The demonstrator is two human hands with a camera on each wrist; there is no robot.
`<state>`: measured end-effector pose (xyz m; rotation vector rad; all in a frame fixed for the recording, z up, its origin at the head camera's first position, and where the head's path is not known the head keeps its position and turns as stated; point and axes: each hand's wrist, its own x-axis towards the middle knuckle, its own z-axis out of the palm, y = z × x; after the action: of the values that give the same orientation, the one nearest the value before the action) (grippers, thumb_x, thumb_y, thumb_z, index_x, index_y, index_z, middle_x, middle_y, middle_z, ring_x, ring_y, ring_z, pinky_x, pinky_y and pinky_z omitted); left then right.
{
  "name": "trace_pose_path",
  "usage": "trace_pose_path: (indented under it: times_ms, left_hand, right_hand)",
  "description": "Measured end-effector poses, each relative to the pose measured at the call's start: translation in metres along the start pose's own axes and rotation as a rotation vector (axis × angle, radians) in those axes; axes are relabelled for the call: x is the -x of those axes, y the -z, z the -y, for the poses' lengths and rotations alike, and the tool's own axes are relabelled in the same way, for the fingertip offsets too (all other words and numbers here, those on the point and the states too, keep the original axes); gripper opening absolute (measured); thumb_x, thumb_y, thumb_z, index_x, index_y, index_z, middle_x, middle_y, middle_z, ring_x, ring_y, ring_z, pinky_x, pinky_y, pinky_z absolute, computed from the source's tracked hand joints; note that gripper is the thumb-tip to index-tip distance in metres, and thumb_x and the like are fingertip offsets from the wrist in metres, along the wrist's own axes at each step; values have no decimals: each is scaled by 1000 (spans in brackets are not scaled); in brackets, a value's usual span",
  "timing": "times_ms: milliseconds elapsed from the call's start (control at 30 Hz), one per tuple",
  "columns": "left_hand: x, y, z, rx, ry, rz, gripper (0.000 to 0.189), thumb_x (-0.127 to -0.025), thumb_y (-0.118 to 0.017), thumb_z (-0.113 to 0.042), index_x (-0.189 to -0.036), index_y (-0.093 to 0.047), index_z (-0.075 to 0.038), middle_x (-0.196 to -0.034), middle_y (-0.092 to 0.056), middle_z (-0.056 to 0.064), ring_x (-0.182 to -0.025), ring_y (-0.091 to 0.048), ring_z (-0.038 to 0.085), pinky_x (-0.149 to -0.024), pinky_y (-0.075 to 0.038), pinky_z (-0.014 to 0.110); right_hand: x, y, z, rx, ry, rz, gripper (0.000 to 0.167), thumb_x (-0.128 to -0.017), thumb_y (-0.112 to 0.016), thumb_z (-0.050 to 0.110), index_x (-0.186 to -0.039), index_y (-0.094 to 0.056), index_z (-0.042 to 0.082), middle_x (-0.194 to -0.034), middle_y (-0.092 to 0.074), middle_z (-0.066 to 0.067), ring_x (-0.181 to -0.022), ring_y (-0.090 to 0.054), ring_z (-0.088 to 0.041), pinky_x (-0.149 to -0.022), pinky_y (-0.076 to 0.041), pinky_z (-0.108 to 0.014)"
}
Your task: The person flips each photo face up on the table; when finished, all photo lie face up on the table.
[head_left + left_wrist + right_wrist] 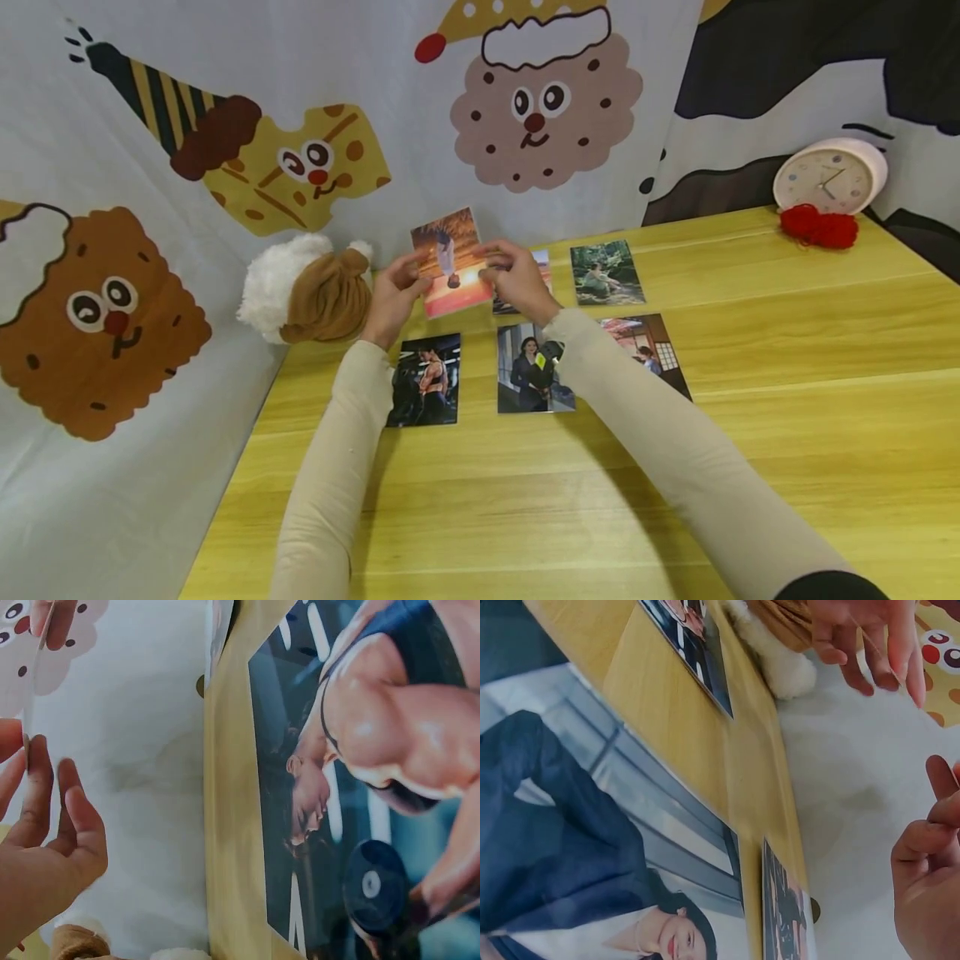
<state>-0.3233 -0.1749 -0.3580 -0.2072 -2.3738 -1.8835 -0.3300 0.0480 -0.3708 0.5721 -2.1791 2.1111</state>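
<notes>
Between both hands, a sunset photo print (452, 262) is held up off the table, its pictured figure upside down in the head view. My left hand (395, 296) pinches its left edge between thumb and fingers. On the opposite edge, my right hand (519, 279) pinches it the same way. Below lie a gym photo (427, 380) and a photo of a person in a dark suit (525, 375). A partly covered photo (542, 265) lies behind the right hand. Farther right are a green forest photo (607, 273) and a photo with a sliding screen (652, 350), partly hidden by the right sleeve.
A white and brown plush toy (318, 292) sits left of the left hand. At the back right corner stand a round clock (831, 177) and a red yarn bundle (817, 227). A cartoon-printed cloth (405, 100) hangs behind the wooden table (525, 508).
</notes>
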Motion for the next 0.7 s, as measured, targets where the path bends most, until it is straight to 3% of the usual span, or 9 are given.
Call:
trace_pose_path:
  times_ms: [133,367,500,600,700]
  left_hand:
    - [0,1,0,23,3,7,43,-98,-63,-9,-141,-59,-15,-87,-55,-5,-81,-61,6,-75,-53,21]
    - [3,0,-3,17,16,5,44,-98,-64,-8,-141,-58,-17,-85,-59,-5,-79,-62,8,-75,-54,22]
    - [3,-1,-3,20,2,-19,45,-98,-63,-5,-141,-58,-15,-81,-60,-6,-76,-60,8,-72,-53,22]
    - [3,-3,-3,25,-8,-64,45,-97,-63,-3,-140,-59,-15,-77,-60,-7,-73,-59,8,-70,-52,22]
    - [4,-4,-3,35,-6,-107,45,-97,-63,-4,-140,-60,-17,-78,-60,-7,-74,-59,8,-71,-52,22]
  right_hand:
    - [1,1,0,-7,-19,10,34,-98,-55,4,-129,-63,14,-70,-63,2,-41,-31,-11,-44,-30,-28]
    - [4,0,1,1,-32,15,33,-98,-56,5,-129,-63,15,-64,-57,-1,-40,-30,-13,-44,-29,-30]
    - [4,0,0,32,-29,-4,32,-98,-60,7,-129,-65,15,-80,-68,-4,-50,-44,-12,-52,-38,-30]
    - [5,-1,0,62,-26,-15,32,-98,-63,10,-130,-65,14,-100,-73,-13,-70,-61,-14,-65,-47,-31]
    - [7,-1,0,61,-24,-16,32,-97,-65,10,-129,-66,14,-104,-73,-16,-83,-67,-18,-76,-53,-35]
